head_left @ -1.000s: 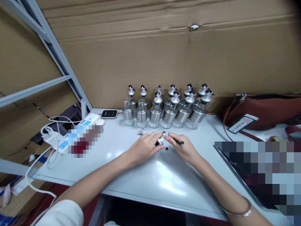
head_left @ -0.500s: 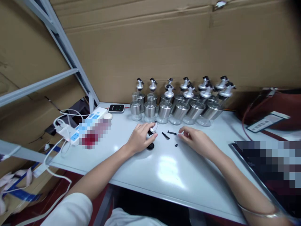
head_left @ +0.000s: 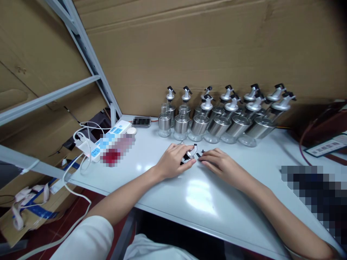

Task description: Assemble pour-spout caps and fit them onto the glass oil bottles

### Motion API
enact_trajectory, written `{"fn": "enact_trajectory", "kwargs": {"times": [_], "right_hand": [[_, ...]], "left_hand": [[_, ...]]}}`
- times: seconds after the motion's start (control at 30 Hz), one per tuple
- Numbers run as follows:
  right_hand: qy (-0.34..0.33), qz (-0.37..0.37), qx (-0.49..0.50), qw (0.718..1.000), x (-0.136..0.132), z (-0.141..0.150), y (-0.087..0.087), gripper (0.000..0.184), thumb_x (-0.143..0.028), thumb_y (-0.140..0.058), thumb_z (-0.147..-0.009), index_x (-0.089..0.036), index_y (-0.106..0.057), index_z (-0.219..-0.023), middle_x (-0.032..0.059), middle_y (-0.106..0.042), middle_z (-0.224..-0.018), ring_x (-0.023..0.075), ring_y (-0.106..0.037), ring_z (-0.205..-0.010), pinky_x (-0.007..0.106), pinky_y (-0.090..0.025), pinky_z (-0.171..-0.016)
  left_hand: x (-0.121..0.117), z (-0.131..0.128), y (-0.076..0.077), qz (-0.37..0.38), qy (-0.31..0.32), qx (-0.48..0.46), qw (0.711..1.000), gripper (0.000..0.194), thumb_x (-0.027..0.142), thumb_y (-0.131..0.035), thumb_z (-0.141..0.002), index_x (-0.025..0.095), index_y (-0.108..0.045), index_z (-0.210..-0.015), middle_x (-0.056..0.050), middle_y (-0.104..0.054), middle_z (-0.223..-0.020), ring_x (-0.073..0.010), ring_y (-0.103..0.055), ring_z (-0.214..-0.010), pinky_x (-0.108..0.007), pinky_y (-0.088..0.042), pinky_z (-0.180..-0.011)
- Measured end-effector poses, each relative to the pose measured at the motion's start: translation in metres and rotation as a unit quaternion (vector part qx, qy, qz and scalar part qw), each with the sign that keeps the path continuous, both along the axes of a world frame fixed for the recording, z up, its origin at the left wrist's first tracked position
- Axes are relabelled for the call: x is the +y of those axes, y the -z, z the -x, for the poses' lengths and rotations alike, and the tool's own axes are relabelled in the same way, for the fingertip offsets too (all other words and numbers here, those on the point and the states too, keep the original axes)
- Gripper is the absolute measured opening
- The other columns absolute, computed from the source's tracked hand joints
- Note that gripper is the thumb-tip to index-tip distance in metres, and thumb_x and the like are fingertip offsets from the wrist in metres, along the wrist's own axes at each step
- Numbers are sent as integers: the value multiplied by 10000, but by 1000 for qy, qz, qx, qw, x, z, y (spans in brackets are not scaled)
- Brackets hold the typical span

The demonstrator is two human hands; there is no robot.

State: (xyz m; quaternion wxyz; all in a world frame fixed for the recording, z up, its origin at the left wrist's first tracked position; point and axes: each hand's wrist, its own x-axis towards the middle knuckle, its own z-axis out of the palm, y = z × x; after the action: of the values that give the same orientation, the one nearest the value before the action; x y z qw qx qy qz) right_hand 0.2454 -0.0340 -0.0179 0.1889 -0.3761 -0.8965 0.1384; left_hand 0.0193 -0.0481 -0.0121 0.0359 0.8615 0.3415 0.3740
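My left hand lies on the white table, fingers curled round a small white and black pourer cap. My right hand rests just right of it, fingertips pinched at a small black part I cannot make out, touching the cap. Behind both hands stand several glass and steel bottles with pourer tops, in two rows against the cardboard wall.
A white power strip with plugs and cables lies at the table's left end, beside a small black device. A grey metal shelf frame rises at the left. A dark red bag sits at the far right.
My right hand has moved left, back to the cap in my left hand; half a second ago it lay apart with black parts loose on the table. The view has shifted left.
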Motion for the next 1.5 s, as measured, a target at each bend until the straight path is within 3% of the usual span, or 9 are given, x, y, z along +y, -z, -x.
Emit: {"fn": "enact_trajectory", "kwargs": {"times": [0.33, 0.5, 0.63, 0.83, 1.1, 1.23, 1.37, 1.5], "right_hand": [[22, -15, 3, 1000, 4, -7, 2, 319, -321, -414, -944, -182, -700, -924, 94, -704, -956, 251, -587, -911, 431, -482, -823], [40, -26, -7, 999, 8, -15, 4, 385, -355, -382, -949, -183, -717, -868, 109, -691, -996, 263, -581, -927, 441, -479, -829], [59, -36, -8, 998, 11, -18, 8, 412, -383, -368, -949, -180, -720, -882, 123, -671, -1067, 280, -574, -966, 464, -472, -848], [61, -20, 1, 998, 12, -18, 11, 405, -384, -345, -959, -188, -698, -937, 106, -695, -1051, 274, -594, -975, 464, -466, -873], [48, -58, 104, 992, -5, -2, -13, 286, -368, -448, -929, -215, -676, -1013, 99, -695, -968, 252, -622, -922, 427, -495, -816], [-1, -68, 162, 984, -20, 14, -22, 225, -332, -487, -923, -227, -662, -1019, 85, -692, -902, 222, -623, -850, 375, -501, -747], [-26, -80, 165, 983, -23, 19, -21, 156, -275, -493, -928, -208, -634, -939, 67, -680, -815, 193, -604, -775, 333, -480, -705], [-5, -63, 129, 990, -22, 19, -19, 212, -324, -445, -947, -206, -590, -847, 51, -629, -750, 185, -576, -720, 318, -451, -655]], "left_hand": [[-1, 1, -1, 13, 14, -8, 1000, 344, 384, -428, -929, 134, -504, -1151, -124, -672, -1059, -219, -626, -964, -351, -459, -825], [-1, 0, -2, 28, 18, -18, 999, 275, 266, -433, -888, 146, -498, -1127, -108, -655, -1062, -206, -614, -953, -339, -456, -819], [-2, 0, -4, 37, 23, -16, 999, 200, 178, -380, -862, 151, -527, -995, -90, -653, -992, -189, -607, -903, -327, -445, -805], [-4, -3, -5, 63, 14, 33, 997, 181, 292, -426, -907, 155, -541, -933, -62, -645, -894, -172, -587, -808, -311, -425, -777], [-4, -4, -2, 40, 22, 70, 996, 184, 301, -476, -917, 174, -600, -965, -40, -637, -913, -157, -579, -832, -304, -402, -787], [-5, -6, 0, 13, 27, 78, 997, 166, 275, -481, -902, 179, -615, -918, -31, -635, -872, -148, -574, -794, -295, -393, -752], [-6, -8, 0, -12, 34, 66, 997, 141, 236, -480, -881, 166, -602, -877, -28, -647, -826, -146, -591, -802, -284, -392, -738], [-5, -9, 0, -29, 35, 57, 997, 117, 225, -486, -874, 167, -585, -851, -19, -659, -814, -144, -602, -812, -281, -393, -756]]}}
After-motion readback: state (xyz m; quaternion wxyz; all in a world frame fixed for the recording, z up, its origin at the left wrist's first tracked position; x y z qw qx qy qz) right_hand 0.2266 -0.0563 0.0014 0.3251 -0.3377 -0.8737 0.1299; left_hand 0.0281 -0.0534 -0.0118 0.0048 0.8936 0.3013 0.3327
